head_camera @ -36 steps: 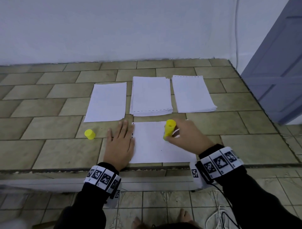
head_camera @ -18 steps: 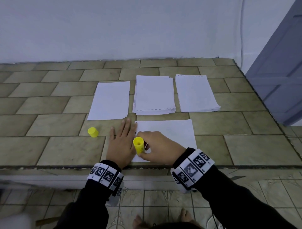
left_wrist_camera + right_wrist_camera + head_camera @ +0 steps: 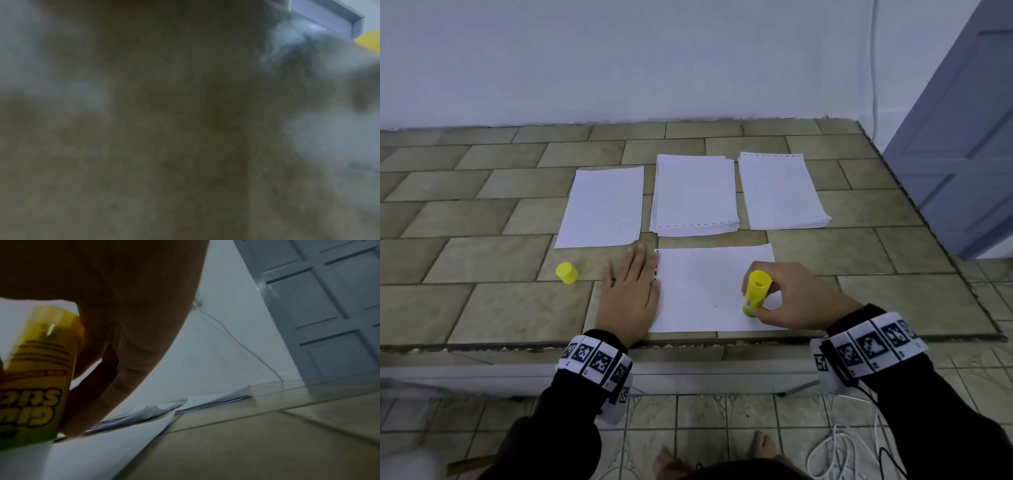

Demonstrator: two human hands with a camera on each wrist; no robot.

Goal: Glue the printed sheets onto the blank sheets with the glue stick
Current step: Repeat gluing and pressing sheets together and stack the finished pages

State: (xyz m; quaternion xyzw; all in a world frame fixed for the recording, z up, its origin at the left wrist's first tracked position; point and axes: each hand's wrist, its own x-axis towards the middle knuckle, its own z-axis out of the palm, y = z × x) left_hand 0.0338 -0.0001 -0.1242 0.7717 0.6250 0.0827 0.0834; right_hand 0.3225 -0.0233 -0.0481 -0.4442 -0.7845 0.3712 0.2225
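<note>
While the left hand (image 3: 631,294) is lying flat with straight fingers on the sheet's (image 3: 705,291) left edge, the right hand (image 3: 796,301) is gripping the glue stick (image 3: 755,293), nearly upright, its lower end touching the paper just beneath the fingertips.

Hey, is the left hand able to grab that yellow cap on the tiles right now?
Probably yes. The left hand lies flat and holds nothing, pressing the edge of the sheet, and the cap stands just to its left on bare tiles with nothing between. Reaching would mean letting go of the sheet.
</note>
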